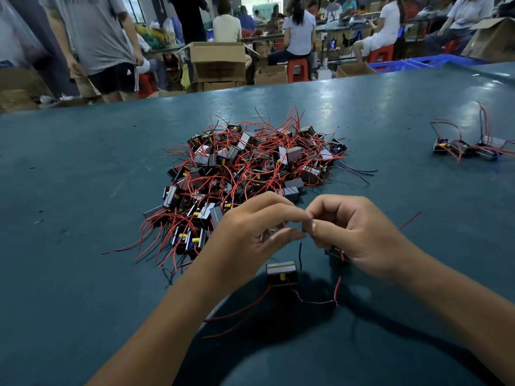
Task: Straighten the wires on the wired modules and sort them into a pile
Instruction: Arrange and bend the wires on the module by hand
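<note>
L hand [245, 235] & R hand [351, 232] pinch thin dark wire [300, 253].

Big module heap [250, 174] mid-table [83, 274]; small pile [468, 149] far right; one module [281, 273] nearest, before heap.

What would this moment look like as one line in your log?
left hand: pinching wire | right hand: pinching wire | module: dangling below | big pile: unsorted | small pile: far right

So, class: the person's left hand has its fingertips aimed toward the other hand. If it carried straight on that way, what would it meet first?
The left hand points right, so it would first meet the fingertips of the right hand, already almost touching around a thin wire. Depth between them is hard to judge.
</note>
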The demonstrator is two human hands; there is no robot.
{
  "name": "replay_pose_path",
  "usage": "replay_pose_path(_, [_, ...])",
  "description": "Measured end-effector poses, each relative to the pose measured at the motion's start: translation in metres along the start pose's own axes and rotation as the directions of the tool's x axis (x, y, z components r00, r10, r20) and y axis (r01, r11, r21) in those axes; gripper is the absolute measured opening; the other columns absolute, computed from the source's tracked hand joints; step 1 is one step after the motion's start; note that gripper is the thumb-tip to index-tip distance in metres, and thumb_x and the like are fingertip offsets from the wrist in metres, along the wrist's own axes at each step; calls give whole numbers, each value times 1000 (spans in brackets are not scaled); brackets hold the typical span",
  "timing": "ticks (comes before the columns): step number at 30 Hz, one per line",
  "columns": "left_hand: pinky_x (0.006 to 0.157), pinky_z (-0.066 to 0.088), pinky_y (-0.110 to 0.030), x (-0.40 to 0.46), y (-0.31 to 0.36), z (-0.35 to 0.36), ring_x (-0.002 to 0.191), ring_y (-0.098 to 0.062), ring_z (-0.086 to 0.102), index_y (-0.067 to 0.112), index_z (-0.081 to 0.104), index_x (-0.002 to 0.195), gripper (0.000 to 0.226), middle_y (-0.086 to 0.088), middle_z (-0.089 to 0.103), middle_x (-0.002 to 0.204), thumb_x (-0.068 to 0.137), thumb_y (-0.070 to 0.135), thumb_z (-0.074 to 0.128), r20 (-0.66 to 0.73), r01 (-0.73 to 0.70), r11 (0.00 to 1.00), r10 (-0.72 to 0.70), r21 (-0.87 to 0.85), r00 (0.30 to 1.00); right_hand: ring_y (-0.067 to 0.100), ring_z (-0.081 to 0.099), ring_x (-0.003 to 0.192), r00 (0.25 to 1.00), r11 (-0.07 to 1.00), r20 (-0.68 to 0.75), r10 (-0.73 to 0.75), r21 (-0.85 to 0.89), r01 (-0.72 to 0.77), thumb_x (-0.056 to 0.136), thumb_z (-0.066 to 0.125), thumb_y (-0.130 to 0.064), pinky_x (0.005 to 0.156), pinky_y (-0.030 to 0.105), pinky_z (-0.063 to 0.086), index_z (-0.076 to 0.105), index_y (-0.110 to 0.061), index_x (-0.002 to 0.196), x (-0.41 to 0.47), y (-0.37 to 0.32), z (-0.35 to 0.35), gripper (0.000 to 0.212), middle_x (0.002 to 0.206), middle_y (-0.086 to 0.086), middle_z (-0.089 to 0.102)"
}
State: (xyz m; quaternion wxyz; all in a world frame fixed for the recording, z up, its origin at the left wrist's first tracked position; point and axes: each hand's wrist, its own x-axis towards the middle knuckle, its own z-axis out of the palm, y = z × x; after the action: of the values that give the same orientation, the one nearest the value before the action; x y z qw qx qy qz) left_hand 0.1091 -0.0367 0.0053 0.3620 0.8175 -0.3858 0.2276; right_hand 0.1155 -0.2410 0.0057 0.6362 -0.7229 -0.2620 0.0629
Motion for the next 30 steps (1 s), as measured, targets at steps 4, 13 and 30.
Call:
replay_pose_path(4, [78,51,-25,-1,-4,-3,93,-18,64,10,75,106,18,-6,66,102,89,16,73,10,-60,998,59,28,998,7,51,56,998,1000,62,-4,-17,5,85,61,-14,55,17,42,66,-15,82,0,-1,-1,6,60,-3,59])
replay_pose_path(13, [78,53,-35,-1,-2,-9,92,-20,65,8,78,99,13,-5,69,100,87,11,76,44,-118,992,116,38,992,5,49,51,985,998,172,29,52,-39,84,62,-11,54,15,42,62,-6,81,-2,-2,-4,6,56,-4,57])
replay_pose_path(30, [74,46,-33,0,5,-2,87,-26,56,0,67,97,21,-8,60,98,100,17,55,110,-92,981,74,172,991,5,52,56,987,999,159,-23,-27,28,91,63,-8,57,15,43,61,-9,84,-3,-3,-3,7,61,-1,62])
